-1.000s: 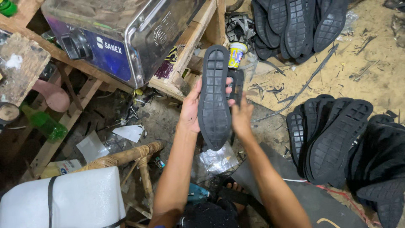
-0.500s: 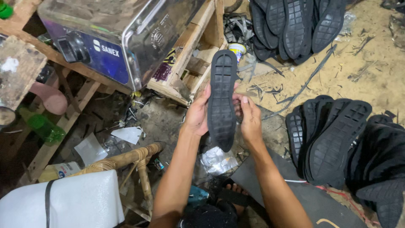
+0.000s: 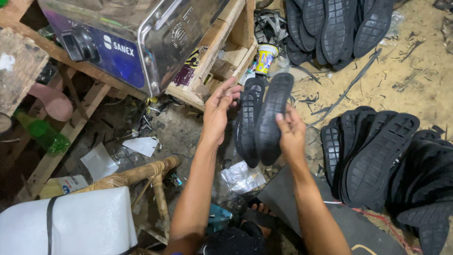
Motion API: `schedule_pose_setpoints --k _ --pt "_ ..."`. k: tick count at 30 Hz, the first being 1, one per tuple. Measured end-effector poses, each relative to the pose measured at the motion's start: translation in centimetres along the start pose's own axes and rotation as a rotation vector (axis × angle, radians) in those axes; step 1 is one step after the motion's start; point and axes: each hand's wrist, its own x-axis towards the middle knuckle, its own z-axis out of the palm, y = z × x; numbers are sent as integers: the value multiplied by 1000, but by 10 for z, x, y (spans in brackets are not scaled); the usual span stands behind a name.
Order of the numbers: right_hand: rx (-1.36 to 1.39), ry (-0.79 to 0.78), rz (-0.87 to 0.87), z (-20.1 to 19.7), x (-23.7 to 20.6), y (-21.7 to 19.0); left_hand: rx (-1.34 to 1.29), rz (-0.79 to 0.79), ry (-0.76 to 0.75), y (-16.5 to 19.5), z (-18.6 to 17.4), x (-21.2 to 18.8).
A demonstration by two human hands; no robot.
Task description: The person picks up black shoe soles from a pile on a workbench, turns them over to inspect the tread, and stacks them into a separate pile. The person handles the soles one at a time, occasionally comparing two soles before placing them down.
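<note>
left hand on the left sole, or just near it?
Touching. The head view shows the left hand with its fingers curled over the top edge of the left sole; the right hand holds the other sole.

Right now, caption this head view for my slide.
Left hand and right hand hold two black shoe soles beside stacked soles.

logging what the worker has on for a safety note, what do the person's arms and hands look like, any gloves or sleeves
Both arms are bare from the bottom edge of the picture to the fingers: no sleeves show and no gloves. The left hand and the right hand show no rings, watch or wristband in this view. The forearms are slim and uncovered.
</note>
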Motion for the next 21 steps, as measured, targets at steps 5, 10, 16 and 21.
schedule_pose_setpoints --k 5,10,16,21 --pt "-1023 7 -256 10 5 74 -42 -10 -29 -4 7 0" --pt "-887 148 -258 -27 36 58 -48 -79 -4 -14 18 1" --pt "-925 355 -400 -86 164 -8 -62 -149 -166 -54 78 1" --pt "-1123 649 -419 -165 276 -55 -101 -253 -328 -76 117 -3"
